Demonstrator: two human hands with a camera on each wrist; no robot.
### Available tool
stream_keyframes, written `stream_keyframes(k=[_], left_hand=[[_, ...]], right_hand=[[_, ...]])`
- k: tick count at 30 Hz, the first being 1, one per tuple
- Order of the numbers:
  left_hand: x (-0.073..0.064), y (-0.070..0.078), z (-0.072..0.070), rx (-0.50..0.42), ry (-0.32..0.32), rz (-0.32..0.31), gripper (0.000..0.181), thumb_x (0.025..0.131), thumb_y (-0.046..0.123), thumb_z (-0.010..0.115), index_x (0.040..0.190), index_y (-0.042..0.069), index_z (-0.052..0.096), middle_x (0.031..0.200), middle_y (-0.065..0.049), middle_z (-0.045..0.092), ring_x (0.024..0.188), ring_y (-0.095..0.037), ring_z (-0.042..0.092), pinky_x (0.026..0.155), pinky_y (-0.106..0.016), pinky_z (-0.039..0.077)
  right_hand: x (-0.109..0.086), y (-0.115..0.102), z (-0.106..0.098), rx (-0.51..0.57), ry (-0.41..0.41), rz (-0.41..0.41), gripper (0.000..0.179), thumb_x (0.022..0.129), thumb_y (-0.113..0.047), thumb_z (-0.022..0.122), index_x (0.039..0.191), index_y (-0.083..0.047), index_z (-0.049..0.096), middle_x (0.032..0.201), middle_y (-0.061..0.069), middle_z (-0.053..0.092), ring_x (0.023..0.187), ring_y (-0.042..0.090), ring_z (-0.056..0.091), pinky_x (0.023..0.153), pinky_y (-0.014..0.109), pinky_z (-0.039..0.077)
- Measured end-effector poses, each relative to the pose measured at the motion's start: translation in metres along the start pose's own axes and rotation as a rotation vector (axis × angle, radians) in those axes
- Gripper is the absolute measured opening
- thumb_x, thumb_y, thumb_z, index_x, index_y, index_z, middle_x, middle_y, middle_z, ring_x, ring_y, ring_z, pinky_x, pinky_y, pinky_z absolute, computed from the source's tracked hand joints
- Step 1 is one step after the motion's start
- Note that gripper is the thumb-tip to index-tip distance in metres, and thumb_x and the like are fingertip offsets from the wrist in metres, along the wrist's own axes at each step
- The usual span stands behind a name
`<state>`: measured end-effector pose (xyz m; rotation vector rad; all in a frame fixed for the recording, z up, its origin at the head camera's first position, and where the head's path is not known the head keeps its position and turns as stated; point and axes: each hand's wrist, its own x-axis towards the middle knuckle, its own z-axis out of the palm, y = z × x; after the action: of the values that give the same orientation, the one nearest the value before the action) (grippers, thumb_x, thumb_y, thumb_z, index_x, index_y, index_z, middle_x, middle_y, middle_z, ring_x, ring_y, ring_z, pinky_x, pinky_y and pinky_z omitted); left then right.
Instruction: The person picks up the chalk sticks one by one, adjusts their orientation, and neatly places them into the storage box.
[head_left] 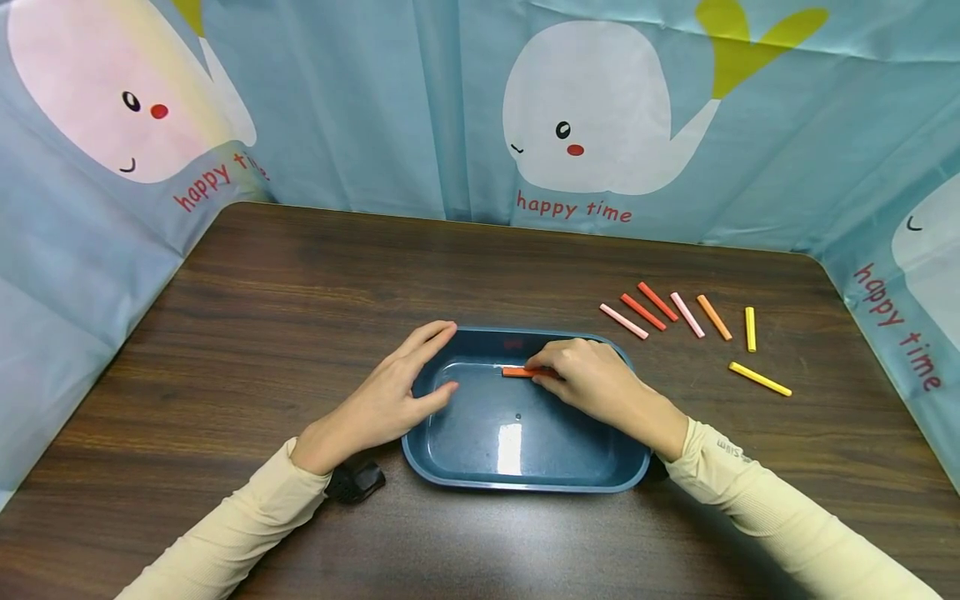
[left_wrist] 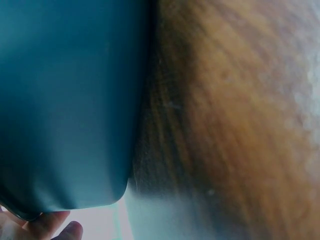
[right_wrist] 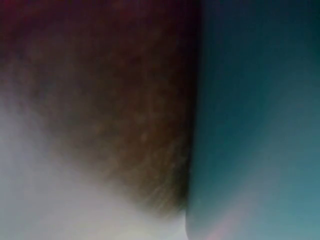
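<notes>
A blue-grey plastic tray (head_left: 525, 483) with rounded corners stands on the table. Inside it, toward the back wall, my right hand (head_left: 592, 379) pinches the right end of an orange chalk-like stick (head_left: 515, 372). That stick lies sideways close over the tray's floor, its right end hidden by the fingers. At the tray's left rim my left hand (head_left: 386, 400) has its fingers and thumb spread, holding nothing. The left wrist view shows the tray's outer wall (left_wrist: 65, 110) with some fingertips (left_wrist: 47, 222) at its end. Only the blurred tray wall (right_wrist: 255, 110) and tabletop appear in the right wrist view.
To the right behind the tray lie several similar sticks: pink (head_left: 624, 321), red (head_left: 642, 312), orange (head_left: 714, 317) and yellow (head_left: 760, 379). Blue curtains with whale prints (head_left: 465, 108) border the dark wood table (head_left: 262, 317). A black device (head_left: 356, 482) sits under the left wrist.
</notes>
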<state>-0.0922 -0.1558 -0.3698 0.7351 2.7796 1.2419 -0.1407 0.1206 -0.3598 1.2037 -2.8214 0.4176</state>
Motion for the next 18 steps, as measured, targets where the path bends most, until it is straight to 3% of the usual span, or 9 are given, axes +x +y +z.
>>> stream_keyframes(k=[18], left_hand=[[0.0001,0.0008,-0.0001,0.005,-0.003,-0.006,0.071,0.092,0.018,0.068,0.153,0.003,0.034,0.156,-0.012,0.036,0.141,-0.029,0.040,0.112,-0.055,0.039]], right_hand=[[-0.0001,0.0019,0.0008,0.046,0.021,-0.001,0.014,0.085,-0.012,0.077,0.098,-0.011,0.077,0.091,-0.001,0.075,0.075,0.010,0.066,0.063,0.030,0.055]])
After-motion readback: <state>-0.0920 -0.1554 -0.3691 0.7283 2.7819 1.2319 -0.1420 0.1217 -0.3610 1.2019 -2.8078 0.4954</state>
